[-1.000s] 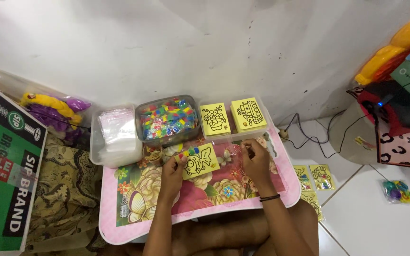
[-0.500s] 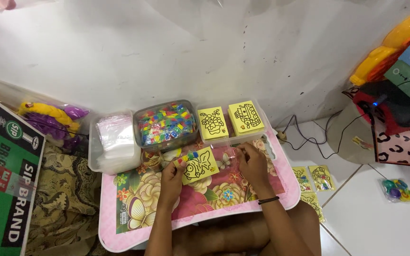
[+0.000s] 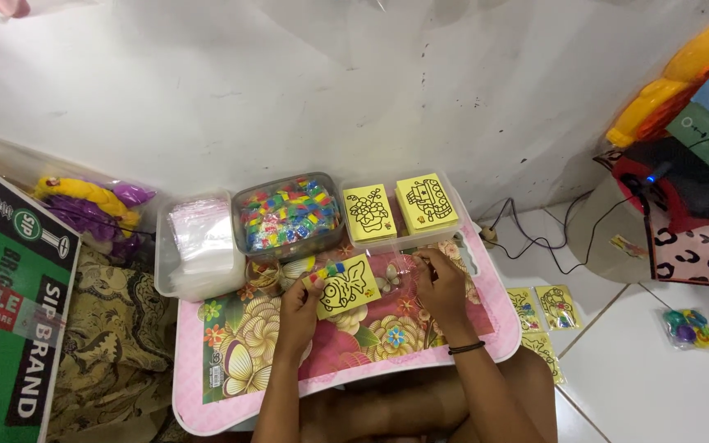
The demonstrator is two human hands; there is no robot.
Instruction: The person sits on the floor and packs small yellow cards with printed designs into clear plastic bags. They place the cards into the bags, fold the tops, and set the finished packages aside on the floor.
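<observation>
Head view, looking straight down on a small pink table with a flowered, butterfly-printed top (image 3: 231, 369), and everything here is placed off that table. Over its middle, the left hand (image 3: 299, 305) pinches the left edge of a yellow square card printed with a black fish outline (image 3: 346, 286), fingers curled and pressed together on it, with a few small coloured packets (image 3: 327, 270) caught in the same grip by the look of it, so card and packets stay bundled. Just to the right of the card, the right hand (image 3: 439, 283) has its fingertips closed on a clear thin plastic sleeve (image 3: 404, 268); whether the sleeve's mouth is open I cannot tell. The card is tilted toward that sleeve, the two nearly touching. Along the table's far edge, close to both hands, sit a clear tub full of mixed coloured packets (image 3: 289, 216), a clear tray with two stacks of yellow outline cards (image 3: 402, 207) on the right, and a white tub stacked with clear bags (image 3: 198, 242) at the far left corner. Off the table's right side, more yellow cards in sleeves (image 3: 542, 305) lie on the white tiled floor (image 3: 658, 385).
</observation>
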